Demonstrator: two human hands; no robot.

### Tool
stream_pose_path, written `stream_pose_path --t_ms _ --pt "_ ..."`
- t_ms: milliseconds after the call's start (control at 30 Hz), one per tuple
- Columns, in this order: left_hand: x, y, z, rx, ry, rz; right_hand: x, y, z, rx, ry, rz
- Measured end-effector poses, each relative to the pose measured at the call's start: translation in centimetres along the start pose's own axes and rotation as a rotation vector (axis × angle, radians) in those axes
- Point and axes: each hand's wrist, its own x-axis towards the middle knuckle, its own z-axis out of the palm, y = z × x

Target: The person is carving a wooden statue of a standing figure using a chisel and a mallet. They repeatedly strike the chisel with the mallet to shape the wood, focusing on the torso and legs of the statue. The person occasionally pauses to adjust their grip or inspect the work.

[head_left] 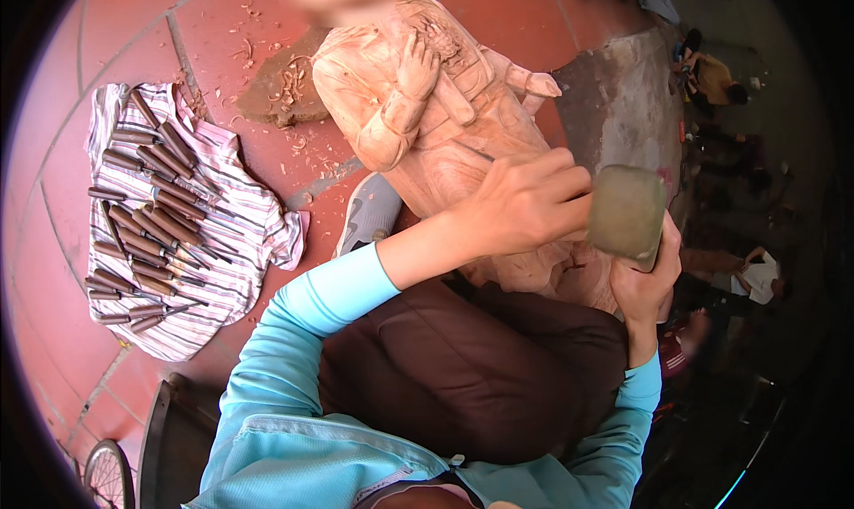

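A carved wooden figure (374, 104) of pale reddish wood lies at a slant before my knees, one carved hand on its chest. My left hand (529, 202) is closed round a carving chisel (476, 151), whose thin dark blade points at the folds below the figure's arm. The fist hides the chisel's handle. My right hand (648, 273) grips a mallet (627, 214) with a worn, greenish-brown block head. That head stands just right of my left fist, by the hidden handle end; whether they touch, I cannot tell.
On the left, a striped shirt (240, 286) spread on red floor tiles (116, 28) bears several brown-handled chisels (165, 224). Wood shavings lie around a brown slab (258, 104). My grey shoe (374, 211) is beside the figure. A bicycle wheel (108, 475) shows at lower left; people are at right.
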Motion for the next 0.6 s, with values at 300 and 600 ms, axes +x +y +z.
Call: stream_pose_path --t_ms 300,600 --pt "3.3 -2.7 4.6 0.280 0.202 -0.324 -0.2 1.2 0.2 0.390 0.043 0.590" --pt "3.7 -3.1 4.7 0.227 0.281 -0.370 0.2 1.5 0.6 0.421 0.019 0.579"
